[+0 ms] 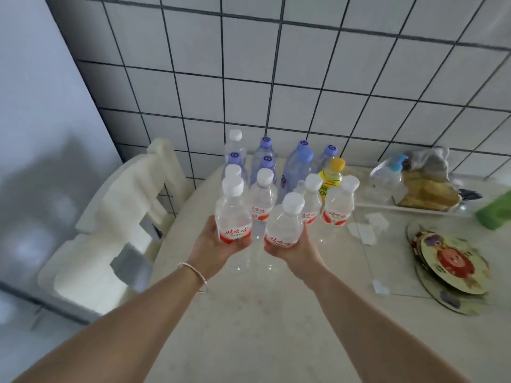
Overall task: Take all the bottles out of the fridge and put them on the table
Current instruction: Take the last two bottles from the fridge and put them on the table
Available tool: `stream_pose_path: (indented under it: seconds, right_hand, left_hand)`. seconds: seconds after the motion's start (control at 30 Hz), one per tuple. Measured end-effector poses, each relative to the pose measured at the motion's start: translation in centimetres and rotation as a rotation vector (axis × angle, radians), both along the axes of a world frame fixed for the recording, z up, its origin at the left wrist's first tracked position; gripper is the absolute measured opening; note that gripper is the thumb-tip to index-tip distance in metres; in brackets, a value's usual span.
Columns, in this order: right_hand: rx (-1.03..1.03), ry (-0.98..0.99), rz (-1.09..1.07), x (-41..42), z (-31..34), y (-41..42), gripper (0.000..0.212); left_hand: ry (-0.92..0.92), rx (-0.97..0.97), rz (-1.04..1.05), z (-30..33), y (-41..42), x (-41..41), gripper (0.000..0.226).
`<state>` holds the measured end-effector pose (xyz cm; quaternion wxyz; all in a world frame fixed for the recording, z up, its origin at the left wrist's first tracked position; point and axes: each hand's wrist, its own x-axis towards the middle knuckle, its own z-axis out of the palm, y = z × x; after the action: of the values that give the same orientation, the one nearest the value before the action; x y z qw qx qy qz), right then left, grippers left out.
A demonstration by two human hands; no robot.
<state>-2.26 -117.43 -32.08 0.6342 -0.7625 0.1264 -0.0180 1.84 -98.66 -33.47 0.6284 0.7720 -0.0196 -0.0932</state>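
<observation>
left hand (213,239) grips a clear red-label bottle (233,214), white cap, upright above the table (249,313) | right hand (293,248) grips a matching bottle (284,225) just beside it | more capped bottles (276,172) stand clustered behind by the tiled wall (304,78), one yellow bottle (330,176) | tray (387,207) at right holds bagged items

We stretch both bare arms forward side by side. Our left hand (213,240), a thin bangle (197,275) on its wrist, is cupped palm-up with curled fingers; our right hand (297,248) is curled likewise, close beside it.
</observation>
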Motion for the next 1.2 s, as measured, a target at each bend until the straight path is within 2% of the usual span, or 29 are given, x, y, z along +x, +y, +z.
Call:
stream_pose_path:
  seconds: [0.17,0.47,0.7,0.87,1.03,1.13,1.2]
  right_hand:
    - [-0.051,0.085,-0.014,2.2,-3.3,0.9,0.084]
    - [-0.100,0.139,-0.085,3.1,-4.8,1.2,0.086]
    - [-0.154,0.196,-0.011,2.8,-3.9,1.3,0.083]
    - [-0.210,0.219,0.027,2.6,-3.1,1.2,0.080]
    - [-0.274,0.293,-0.008,1.2,-1.8,1.3,0.081]
    - [-0.358,0.372,-0.009,-0.9,-0.6,1.6,0.080]
    - [-0.429,0.389,0.031,-2.8,0.5,1.8,0.073]
  left_hand:
    - [0.024,0.072,0.008,-2.7,0.3,1.3,0.064]
    - [0.000,0.105,-0.010,-4.3,1.0,1.9,0.060]
    - [0.030,0.142,-0.061,-4.3,1.4,1.9,0.084]
    - [0.036,0.202,-0.056,-4.1,1.4,1.3,0.083]
    - [0.022,0.234,-0.018,-2.8,1.0,0.0,0.071]
    - [0.015,0.291,0.031,-2.1,1.4,-1.6,0.096]
    - [0.064,0.298,0.133,-1.4,1.9,-3.2,0.100]
